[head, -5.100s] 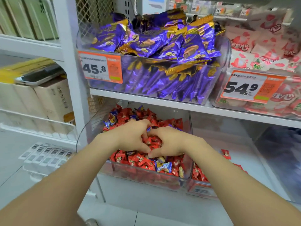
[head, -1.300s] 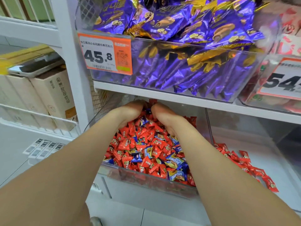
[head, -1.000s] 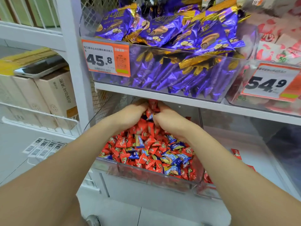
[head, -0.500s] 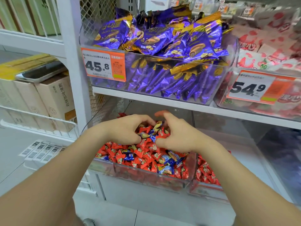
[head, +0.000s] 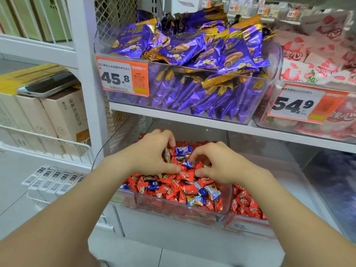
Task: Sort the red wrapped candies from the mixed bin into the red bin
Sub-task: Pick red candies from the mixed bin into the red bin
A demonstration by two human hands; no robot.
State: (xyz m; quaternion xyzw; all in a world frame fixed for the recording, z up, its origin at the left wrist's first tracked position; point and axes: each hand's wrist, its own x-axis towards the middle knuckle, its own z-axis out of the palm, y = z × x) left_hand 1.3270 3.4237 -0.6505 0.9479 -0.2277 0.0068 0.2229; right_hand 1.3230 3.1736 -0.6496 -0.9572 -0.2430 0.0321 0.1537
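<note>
A clear mixed bin point(head: 173, 208) on the lower shelf holds a heap of red wrapped candies point(head: 169, 189) with several blue wrapped ones point(head: 182, 150) among them. Both hands rest on top of the heap, facing each other. My left hand point(head: 152, 153) has its fingers curled over the pile, thumb pressing on red candies. My right hand point(head: 217, 164) is cupped opposite, fingertips in the candies. Whether either hand actually grips candies is hidden by the fingers. To the right, the clear red bin point(head: 244, 226) holds only red candies point(head: 244, 205).
The shelf above point(head: 192, 116) hangs low over the bins and carries a bin of purple snack packs point(head: 192, 60) and a bin of pink-and-white packs point(head: 317, 60). A white shelf post point(head: 86, 74) stands left, with cardboard boxes point(head: 57, 116) beyond it.
Both hands have drawn back from deep under the shelf toward the front of the mixed bin, raking candies forward. They stay close together on the heap.
</note>
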